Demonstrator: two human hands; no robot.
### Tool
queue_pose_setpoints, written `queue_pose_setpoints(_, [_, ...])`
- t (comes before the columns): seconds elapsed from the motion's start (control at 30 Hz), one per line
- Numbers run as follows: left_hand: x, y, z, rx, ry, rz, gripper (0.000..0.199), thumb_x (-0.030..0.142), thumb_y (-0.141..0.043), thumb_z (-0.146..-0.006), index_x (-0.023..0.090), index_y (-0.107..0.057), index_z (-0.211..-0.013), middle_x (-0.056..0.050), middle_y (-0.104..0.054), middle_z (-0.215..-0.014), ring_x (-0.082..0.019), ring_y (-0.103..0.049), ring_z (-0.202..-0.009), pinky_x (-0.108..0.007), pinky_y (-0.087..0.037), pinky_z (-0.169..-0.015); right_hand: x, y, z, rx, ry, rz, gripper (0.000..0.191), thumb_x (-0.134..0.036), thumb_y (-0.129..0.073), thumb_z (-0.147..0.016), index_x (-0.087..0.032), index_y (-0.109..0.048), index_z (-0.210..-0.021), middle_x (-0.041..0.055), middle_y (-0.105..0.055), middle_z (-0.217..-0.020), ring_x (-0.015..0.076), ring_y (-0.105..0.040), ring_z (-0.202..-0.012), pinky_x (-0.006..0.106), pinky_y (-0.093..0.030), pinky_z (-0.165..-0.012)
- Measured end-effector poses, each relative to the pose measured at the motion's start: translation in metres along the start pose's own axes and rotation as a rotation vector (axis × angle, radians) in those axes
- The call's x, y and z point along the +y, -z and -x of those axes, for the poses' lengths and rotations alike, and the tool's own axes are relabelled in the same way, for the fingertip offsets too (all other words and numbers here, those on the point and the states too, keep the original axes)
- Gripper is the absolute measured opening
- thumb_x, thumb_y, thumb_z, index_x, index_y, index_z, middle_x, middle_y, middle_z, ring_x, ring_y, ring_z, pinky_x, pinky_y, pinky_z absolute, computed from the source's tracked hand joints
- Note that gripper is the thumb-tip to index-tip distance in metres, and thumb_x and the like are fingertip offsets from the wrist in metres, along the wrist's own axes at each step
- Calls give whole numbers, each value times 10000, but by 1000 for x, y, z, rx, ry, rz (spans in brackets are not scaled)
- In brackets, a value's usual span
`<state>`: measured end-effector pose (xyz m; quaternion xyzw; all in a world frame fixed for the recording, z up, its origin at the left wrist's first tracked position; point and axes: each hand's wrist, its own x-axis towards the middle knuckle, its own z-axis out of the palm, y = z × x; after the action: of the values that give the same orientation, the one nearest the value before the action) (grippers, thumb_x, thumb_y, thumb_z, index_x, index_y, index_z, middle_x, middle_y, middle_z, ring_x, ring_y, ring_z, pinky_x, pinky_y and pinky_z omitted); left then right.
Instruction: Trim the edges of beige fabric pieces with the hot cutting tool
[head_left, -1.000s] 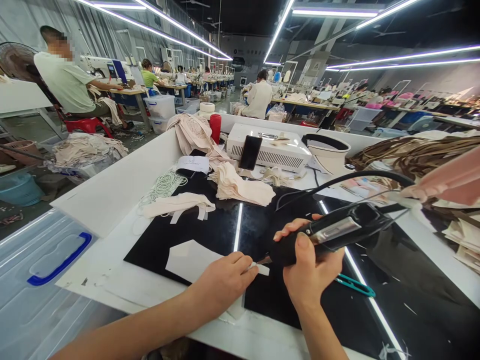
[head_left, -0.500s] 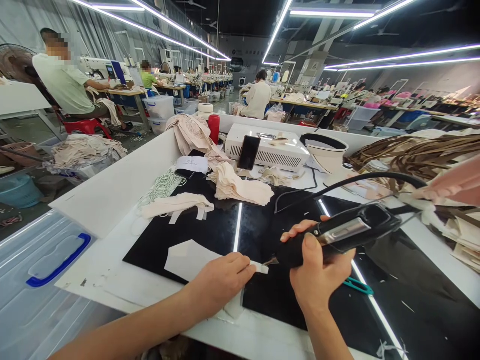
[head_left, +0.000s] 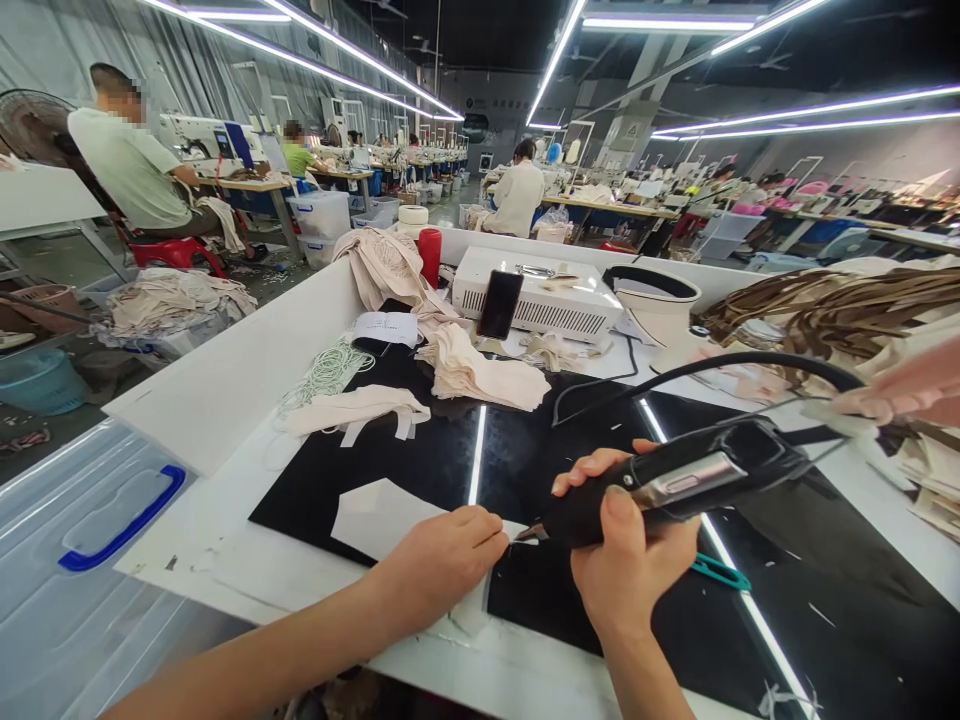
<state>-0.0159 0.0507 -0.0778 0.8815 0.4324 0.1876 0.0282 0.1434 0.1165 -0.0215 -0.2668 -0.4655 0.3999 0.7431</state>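
Observation:
My left hand (head_left: 454,560) pinches the narrow right end of a white flat piece (head_left: 382,518) that lies on the black sheet (head_left: 300,490). The fingertips are pressed together over the strip. My right hand (head_left: 634,545) is wrapped round a black handheld tool (head_left: 660,490) with a corded back end. Its pointed metal tip touches or nearly touches the strip's end, just right of my left fingers. The exact contact is too small to tell.
Beyond lie a stack of cream fabric (head_left: 487,372), a phone (head_left: 499,305), a white machine (head_left: 540,290) and green cord (head_left: 326,375). A teal tool (head_left: 720,572) lies right. Another person's hand (head_left: 892,395) reaches in at the right. People sit at sewing tables behind.
My right hand and the black tool have moved slightly left, bringing the metal tip onto or over the strip's end. My left hand has barely moved.

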Motion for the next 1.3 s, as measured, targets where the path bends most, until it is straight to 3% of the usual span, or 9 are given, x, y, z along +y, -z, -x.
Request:
queue_pose_setpoints(0.13, [1,2,0,-3,8,5,287,2,-480,-1011,173,-538,-1235,-68,-649,-1114,-203,-655,-1110,-309,-594,-914,-2,1,-1,5,-32,16,359,-258,-787,-843,-267,-613,-1157,-44,-695,-831,137,-650,-654,320,-587,-594])
queue_pose_setpoints(0.3, [2,3,1,-2,1,7,296,-31,-503,-984,129,-553,-1228,-83,-660,-1123,-213,-658,-1103,-310,-597,-930,-9,4,-8,69,26,37,386,-274,-798,-798,-254,-620,-1141,-48,-681,-791,143,-629,-634,318,-583,-551])
queue_pose_setpoints(0.6, [1,4,0,6,-10,-2,283,-28,-488,-995,137,-550,-1218,-85,-667,-1143,-207,-654,-1108,-315,-596,-941,-5,8,-5,43,37,57,393,-290,-809,-821,-250,-599,-1150,-42,-688,-819,143,-637,-643,323,-581,-576])
queue_pose_setpoints(0.73, [6,5,2,84,22,-109,318,-46,-448,-986,139,-517,-1235,-107,-661,-1174,-220,-658,-1095,-341,-597,-939,-5,9,-5,38,39,79,389,-286,-809,-826,-249,-599,-1151,-41,-692,-837,139,-647,-641,327,-578,-592])
queue_pose_setpoints(0.83, [13,4,5,101,81,-243,373,-94,-385,-940,132,-509,-1210,-110,-663,-1118,-227,-671,-999,-336,-605,-842,-7,11,-2,47,49,88,400,-294,-812,-825,-246,-598,-1159,-38,-687,-843,144,-650,-650,330,-579,-593])
queue_pose_setpoints(1.0, [19,-3,10,55,161,-303,429,-125,-396,-843,141,-504,-1161,-64,-649,-981,-222,-669,-878,-314,-587,-742,-12,13,7,54,28,110,396,-272,-809,-834,-245,-601,-1171,-35,-685,-852,147,-654,-667,341,-583,-615])
queue_pose_setpoints(1.3, [19,2,11,-17,156,-235,379,-128,-504,-822,133,-543,-1094,-66,-666,-1039,-221,-674,-906,-306,-578,-725,-21,11,12,85,67,104,398,-256,-820,-789,-233,-639,-1142,-25,-692,-808,161,-645,-674,332,-598,-567])
